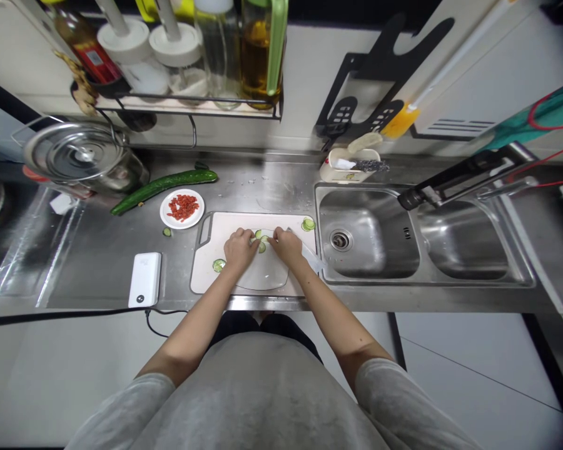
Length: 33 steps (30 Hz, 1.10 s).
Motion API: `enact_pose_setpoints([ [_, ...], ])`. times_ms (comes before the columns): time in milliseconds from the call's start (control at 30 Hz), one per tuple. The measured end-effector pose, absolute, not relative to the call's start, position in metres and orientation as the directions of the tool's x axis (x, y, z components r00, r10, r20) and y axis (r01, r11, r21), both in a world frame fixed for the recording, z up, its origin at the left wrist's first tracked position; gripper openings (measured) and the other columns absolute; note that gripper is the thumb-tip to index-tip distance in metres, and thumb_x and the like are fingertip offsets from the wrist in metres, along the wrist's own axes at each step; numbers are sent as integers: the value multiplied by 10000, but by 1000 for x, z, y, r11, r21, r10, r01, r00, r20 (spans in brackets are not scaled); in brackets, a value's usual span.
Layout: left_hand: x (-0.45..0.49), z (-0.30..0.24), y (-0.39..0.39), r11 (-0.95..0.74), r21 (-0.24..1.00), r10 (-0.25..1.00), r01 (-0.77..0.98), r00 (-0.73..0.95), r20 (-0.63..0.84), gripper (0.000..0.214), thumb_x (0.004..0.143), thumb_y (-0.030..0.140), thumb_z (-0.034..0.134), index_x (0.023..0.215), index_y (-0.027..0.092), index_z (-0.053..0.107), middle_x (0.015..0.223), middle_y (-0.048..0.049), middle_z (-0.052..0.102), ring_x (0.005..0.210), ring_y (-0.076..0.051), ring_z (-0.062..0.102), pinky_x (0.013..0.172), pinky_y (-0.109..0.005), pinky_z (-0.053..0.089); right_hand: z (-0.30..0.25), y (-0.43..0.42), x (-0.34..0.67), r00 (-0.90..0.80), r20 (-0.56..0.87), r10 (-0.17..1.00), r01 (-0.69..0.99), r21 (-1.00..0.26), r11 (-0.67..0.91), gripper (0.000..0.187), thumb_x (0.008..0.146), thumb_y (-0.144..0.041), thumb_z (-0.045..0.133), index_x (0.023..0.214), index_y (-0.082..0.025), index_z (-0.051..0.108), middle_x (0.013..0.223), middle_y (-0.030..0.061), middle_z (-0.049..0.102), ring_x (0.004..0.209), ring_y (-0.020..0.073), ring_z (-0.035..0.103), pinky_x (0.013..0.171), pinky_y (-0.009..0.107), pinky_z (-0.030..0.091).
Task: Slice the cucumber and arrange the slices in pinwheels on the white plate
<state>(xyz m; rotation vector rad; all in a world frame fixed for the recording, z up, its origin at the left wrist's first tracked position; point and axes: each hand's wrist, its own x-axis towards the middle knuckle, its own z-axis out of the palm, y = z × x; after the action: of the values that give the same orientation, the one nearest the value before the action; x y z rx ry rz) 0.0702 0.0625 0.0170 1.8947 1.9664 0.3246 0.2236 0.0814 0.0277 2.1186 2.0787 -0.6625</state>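
Observation:
A white cutting board (206, 275) lies on the steel counter with a pale round plate (267, 278) on it. Thin green cucumber slices (261, 240) sit at the plate's far rim. My left hand (239, 248) and my right hand (287, 244) meet over them, fingers curled and pinching at the slices. More slices lie at the board's left (219, 265) and at its far right corner (308, 223). A pale blade-like thing (313, 257) lies under my right wrist; what it is stays unclear.
A whole cucumber (164, 184) and a small plate of red pieces (182, 208) lie behind the board. A white power bank (144, 279) with a cable is at the left, a lidded pot (82, 156) beyond it. A double sink (370, 262) and faucet (450, 181) are at the right.

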Motion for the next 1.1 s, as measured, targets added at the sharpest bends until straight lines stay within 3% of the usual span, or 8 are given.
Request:
enact_pose_setpoints([
  [167,72,20,63,70,431,995,900,-33,-94,193,845,415,590,921,246,645,959,-53,605,927,-218,563,715,-294,380,30,82,226,-30,-350,936,961,-269,-70,229,939,-405,481,986,-206,585,887,62,679,824,198,603,650,258,346],
  [400,34,38,51,105,653,992,750,-129,-12,185,846,367,575,911,223,670,827,-17,597,718,-143,549,669,-258,392,43,63,254,51,-194,980,861,-488,-142,282,940,-418,433,866,-208,606,719,15,631,681,159,546,578,240,272],
  [533,-5,42,29,167,703,962,691,-270,38,233,834,377,566,937,202,682,783,-9,586,639,-128,512,664,-254,410,46,30,273,104,-171,980,775,-603,-188,297,905,-443,447,814,-210,608,596,-17,548,588,145,500,554,235,275],
  [667,-30,40,3,245,668,949,703,-314,-18,268,827,399,568,972,206,687,786,-7,593,622,-126,517,659,-257,412,45,-6,281,133,-165,977,717,-665,-209,288,875,-440,461,799,-207,613,543,-36,483,547,139,474,552,236,292],
  [833,-37,31,-17,256,534,967,806,-215,-138,314,812,436,596,1042,238,683,896,-33,620,751,-166,587,693,-274,415,40,-32,281,115,-162,980,689,-698,-196,308,871,-446,456,864,-202,643,561,-33,508,541,138,486,564,233,323],
  [967,-34,26,-22,224,457,971,861,-157,-181,367,805,474,605,1094,259,669,1018,-55,623,861,-200,603,707,-284,424,41,-42,278,107,-161,981,720,-668,-188,310,886,-416,432,896,-197,651,577,-23,530,562,147,513,569,235,332],
  [1100,-31,25,-24,212,448,972,869,-143,-184,389,820,482,585,1128,257,654,1061,-63,617,868,-207,605,711,-297,430,46,-45,266,45,-183,982,822,-552,-140,297,917,-387,422,974,-203,648,661,1,611,636,162,565,599,242,343],
])
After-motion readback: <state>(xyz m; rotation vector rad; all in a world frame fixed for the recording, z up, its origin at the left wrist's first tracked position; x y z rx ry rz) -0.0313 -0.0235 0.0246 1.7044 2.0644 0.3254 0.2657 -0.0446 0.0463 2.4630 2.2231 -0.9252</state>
